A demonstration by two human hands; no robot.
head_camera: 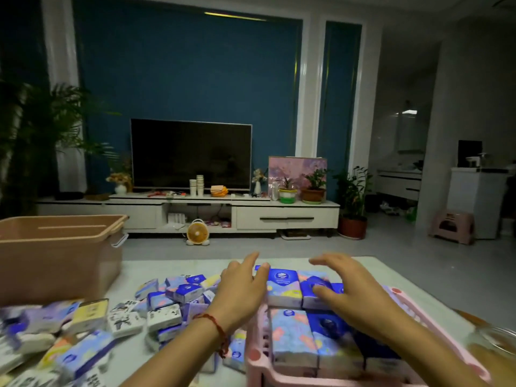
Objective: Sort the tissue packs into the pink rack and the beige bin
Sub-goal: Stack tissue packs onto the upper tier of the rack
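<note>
- Sitting at about 5 o'clock in the view, the pink rack (pixel 408 304) is on the white table (pixel 391 270).
- It is packed with tissue packs (pixel 290 335) lined up side by side, blue ones and ones with soft colours.
- A far row of packs (pixel 283 287) sits at the rack's 12 o'clock end.
- The left hand (pixel 243 291) is flat at the left end of that far row, palm down with straight, spread fingers. Its thumb touches a blue pack, and it holds nothing.
- The right hand (pixel 349 286) is over the right end of the same row, palm down with fingers spread wide. It grips nothing. I cannot tell if it presses down or just floats above.
- A red string (pixel 215 321) is tied round the left wrist.
- The loose packs (pixel 167 303) lie in a messy pile on the table at the rack's 9 o'clock side, spreading to 7 o'clock in the view.
- The beige bin (pixel 55 263) stands at 9 o'clock, well apart from the rack. Its inside is hidden.
- Past the table at 12 o'clock is a dark TV (pixel 191 155) on a long white cabinet (pixel 284 217), with a small orange fan (pixel 197 233) on the floor below.
- A pink stool (pixel 452 224) sits at 3 o'clock.
</note>
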